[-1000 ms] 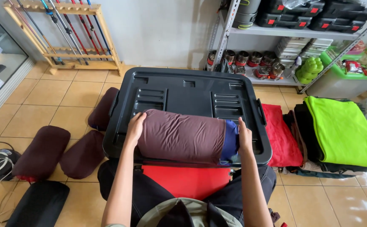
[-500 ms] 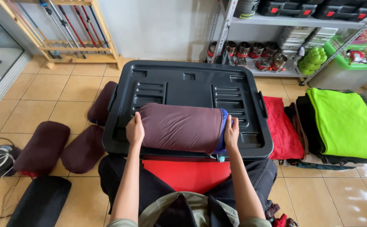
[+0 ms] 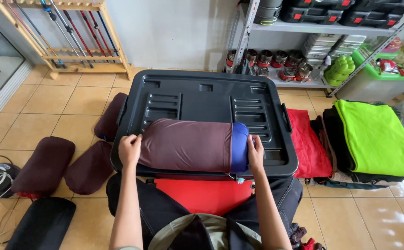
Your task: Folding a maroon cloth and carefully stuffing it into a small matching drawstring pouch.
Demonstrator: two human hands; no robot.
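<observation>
Pressing left hand (image 3: 129, 150) and right hand (image 3: 255, 154) against roll (image 3: 188, 145) ends.

Long maroon fabric roll (image 3: 186, 145): ends covered by left hand (image 3: 129, 150) and right hand (image 3: 255, 155). Red container (image 3: 202, 194), lower centre: mostly hidden beneath black plastic lid (image 3: 202, 99). Wooden pole rack (image 3: 63, 34), upper left: top cut off. Small metal pots (image 3: 267, 59), upper shelf: details too small.

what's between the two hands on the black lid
In the head view, a rolled maroon sleeping bag with a blue end lies on the black bin lid, filling the stretch between the left hand and right hand, which press its ends.
</observation>
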